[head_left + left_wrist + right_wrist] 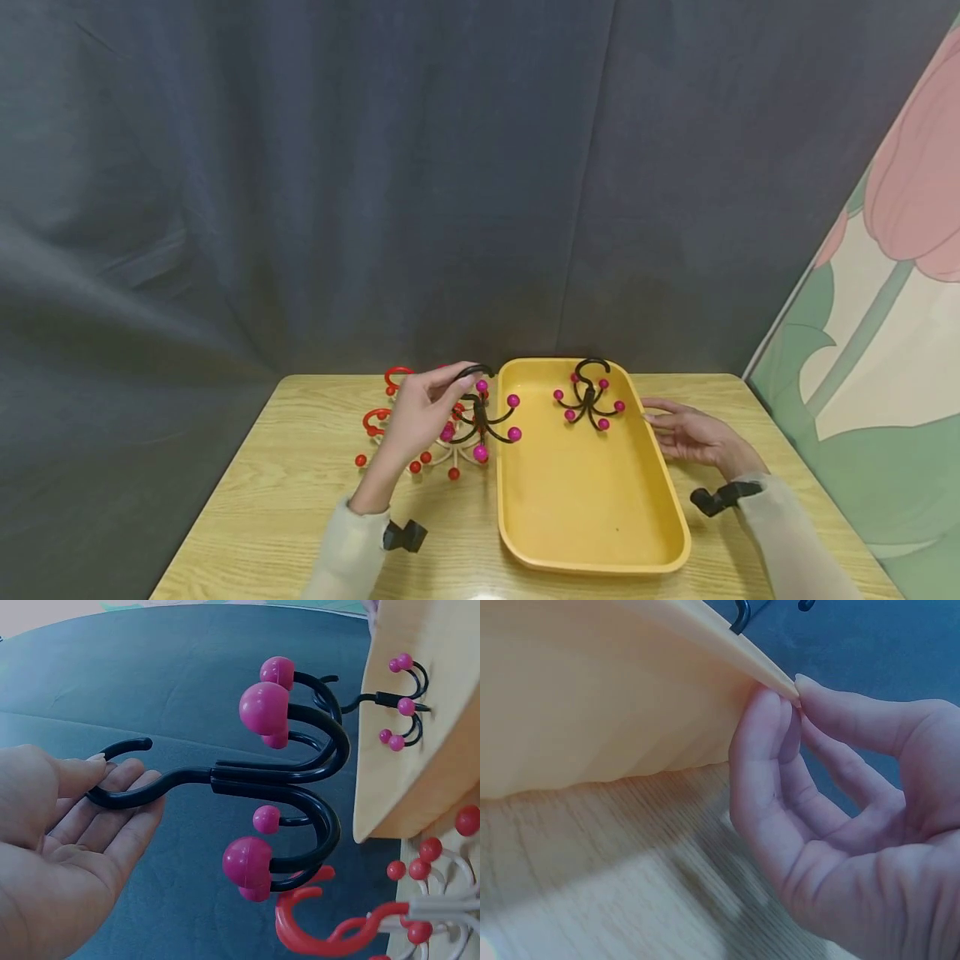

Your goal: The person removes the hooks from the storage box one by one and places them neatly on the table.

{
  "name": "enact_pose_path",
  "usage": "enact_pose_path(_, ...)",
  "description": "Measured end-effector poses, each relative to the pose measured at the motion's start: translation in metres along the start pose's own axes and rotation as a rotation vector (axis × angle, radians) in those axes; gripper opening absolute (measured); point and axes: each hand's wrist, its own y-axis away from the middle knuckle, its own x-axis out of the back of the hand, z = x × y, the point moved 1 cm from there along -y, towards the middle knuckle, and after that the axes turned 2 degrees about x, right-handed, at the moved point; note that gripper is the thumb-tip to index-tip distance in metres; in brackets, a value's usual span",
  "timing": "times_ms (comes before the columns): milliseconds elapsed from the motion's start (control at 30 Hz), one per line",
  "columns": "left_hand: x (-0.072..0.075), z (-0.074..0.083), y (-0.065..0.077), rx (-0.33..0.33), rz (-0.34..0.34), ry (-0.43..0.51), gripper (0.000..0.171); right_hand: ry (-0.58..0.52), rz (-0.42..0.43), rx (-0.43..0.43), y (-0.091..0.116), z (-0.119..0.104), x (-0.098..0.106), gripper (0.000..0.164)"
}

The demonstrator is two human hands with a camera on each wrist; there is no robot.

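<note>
- Red-and-white hooks (pixel 405 433) lie on the table (pixel 285 500), far left
- Left hand (pixel 420 412) pinches the top loop of a black hook (pixel 483 421), lifted just left of the tray, over the red ones
- Yellow tray (pixel 592 533) holds a second black hook (pixel 588 396) at its far end
- Right hand (pixel 693 433), fingers loosely curled, pinches the tray's right rim

Dim, soft light; wrist views perhaps blurred.

Tray (pixel 592 533) right of hook pile (pixel 420 433) on table (pixel 277 500); one hook (pixel 588 396) in tray's far end.
</note>
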Motion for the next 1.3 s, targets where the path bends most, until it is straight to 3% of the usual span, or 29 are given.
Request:
enact_pose_path(333,0.009,-0.008,0.022,0.104,0.001,-0.018,0.032,0.019,0.041,-0.007,0.0,0.0,-0.001,0.031)
enact_pose_path(567,0.012,-0.016,0.034,0.102,-0.02,0.018,0.028,0.008,0.031,-0.003,0.001,0.0,-0.002,0.031)
enact_pose_path(867,0.016,-0.031,0.048,0.179,-0.059,0.005,0.033,-0.009,0.028,-0.009,0.001,0.0,-0.002,0.031)
enact_pose_path(1167,0.014,-0.047,0.058,0.12,-0.097,-0.012,0.028,-0.018,0.0,-0.016,0.001,0.0,-0.002,0.034)
enact_pose_path(1300,0.013,-0.052,0.06,0.136,-0.109,-0.016,0.027,-0.026,0.006,-0.015,0.001,0.0,-0.001,0.034)
